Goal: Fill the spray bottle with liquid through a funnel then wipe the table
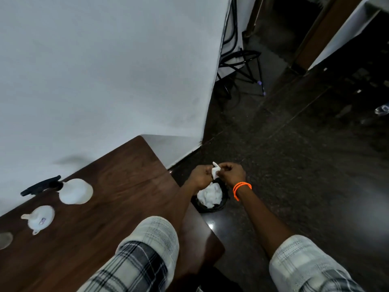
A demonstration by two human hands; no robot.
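Past the brown table [117, 186], right above the bin [210, 205], both the left hand [201, 178] and right hand [231, 173] pinch a tissue [215, 172]; let go straight over it.

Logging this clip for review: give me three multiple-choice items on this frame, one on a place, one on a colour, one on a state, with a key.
1. Where is the bin?
A. On the table
B. On the floor beside the table's corner
C. Against the far door

2. What colour are the wrist bands?
A. Orange
B. Blue
C. Green

3. How is the tissue held?
A. Lying loose on the table
B. Under one flat palm
C. In the grip of both hands

Key: 1 B, it stands on the dark floor off the table; 2 A, bright orange on the right wrist; 3 C, left hand and right hand pinch it above the bin.
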